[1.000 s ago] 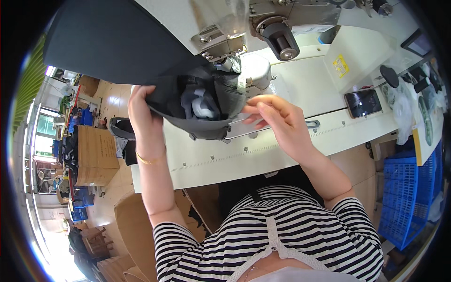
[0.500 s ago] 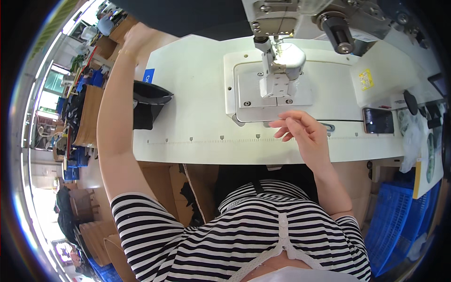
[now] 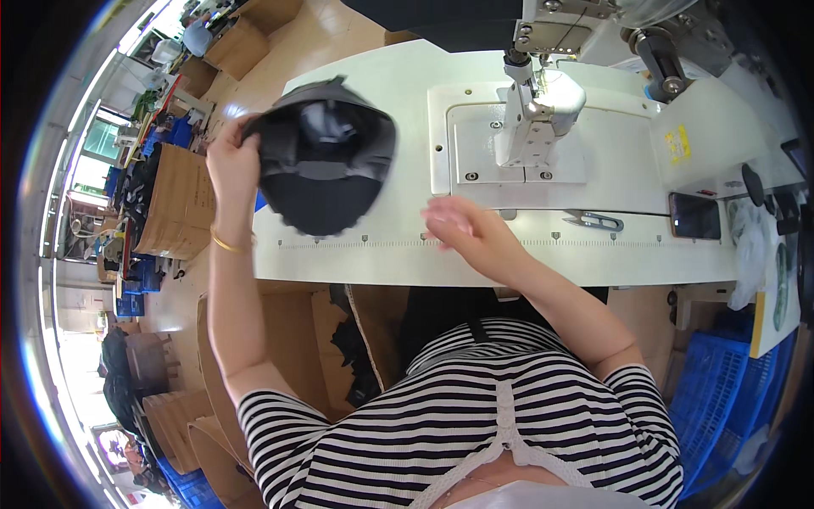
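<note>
In the upper left of the view, my left hand (image 3: 233, 165) grips the left edge of a black, hollow, cap-like fabric piece (image 3: 331, 199). The piece is held up over the table, its opening facing me, and a rounded flap with a jagged edge hangs at the bottom. Motion blurs it a little. My right hand (image 3: 475, 237) hovers over the front of the white sewing table (image 3: 373, 263) with loosely bent fingers and nothing in them. Beyond it stands a sewing machine (image 3: 543, 110) with a lit post. Thread snips (image 3: 593, 221) lie to the right of my right hand.
A phone (image 3: 695, 215) lies at the table's right, near a white machine cover (image 3: 704, 144). Blue plastic crates (image 3: 708, 382) stand at the lower right. An open cardboard box (image 3: 280, 322) holding black scraps sits below the table's left front edge. More cartons (image 3: 178, 199) stand farther left.
My left hand has come back from the far left and now holds the black piece over the table. My right hand has shifted left, away from the sewing machine's post. The view has turned slightly left.
</note>
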A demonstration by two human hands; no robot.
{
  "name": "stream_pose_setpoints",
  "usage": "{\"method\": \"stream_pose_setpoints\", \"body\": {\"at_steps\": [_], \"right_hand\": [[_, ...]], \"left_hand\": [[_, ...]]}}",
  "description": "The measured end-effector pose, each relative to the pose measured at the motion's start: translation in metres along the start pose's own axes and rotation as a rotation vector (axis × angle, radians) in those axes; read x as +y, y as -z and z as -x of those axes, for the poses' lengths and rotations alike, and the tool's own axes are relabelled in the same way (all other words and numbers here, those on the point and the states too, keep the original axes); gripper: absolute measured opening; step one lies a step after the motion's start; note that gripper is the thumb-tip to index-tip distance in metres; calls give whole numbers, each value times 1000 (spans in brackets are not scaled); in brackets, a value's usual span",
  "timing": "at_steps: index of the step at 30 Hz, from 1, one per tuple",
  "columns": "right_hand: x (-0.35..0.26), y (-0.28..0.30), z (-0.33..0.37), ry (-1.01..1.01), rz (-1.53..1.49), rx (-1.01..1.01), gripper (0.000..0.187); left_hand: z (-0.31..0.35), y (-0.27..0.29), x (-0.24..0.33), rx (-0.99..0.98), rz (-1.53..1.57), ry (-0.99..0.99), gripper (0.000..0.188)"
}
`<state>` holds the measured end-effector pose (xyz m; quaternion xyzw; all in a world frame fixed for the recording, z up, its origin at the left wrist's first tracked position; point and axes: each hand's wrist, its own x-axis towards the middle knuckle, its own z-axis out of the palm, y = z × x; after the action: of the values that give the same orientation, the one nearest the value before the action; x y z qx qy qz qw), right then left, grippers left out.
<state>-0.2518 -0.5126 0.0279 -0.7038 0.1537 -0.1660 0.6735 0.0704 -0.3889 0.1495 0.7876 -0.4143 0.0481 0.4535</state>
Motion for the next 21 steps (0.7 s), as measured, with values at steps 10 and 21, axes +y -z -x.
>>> {"method": "stream_pose_setpoints", "body": {"at_steps": [10,21], "right_hand": [[-40,28,-6,143,-78,201,19],[-67,34,27,16,-317,173,18]], "left_hand": [[129,-74,50,-343,1256,677,27],[139,-112,122,-233,1331,247,30]]}}
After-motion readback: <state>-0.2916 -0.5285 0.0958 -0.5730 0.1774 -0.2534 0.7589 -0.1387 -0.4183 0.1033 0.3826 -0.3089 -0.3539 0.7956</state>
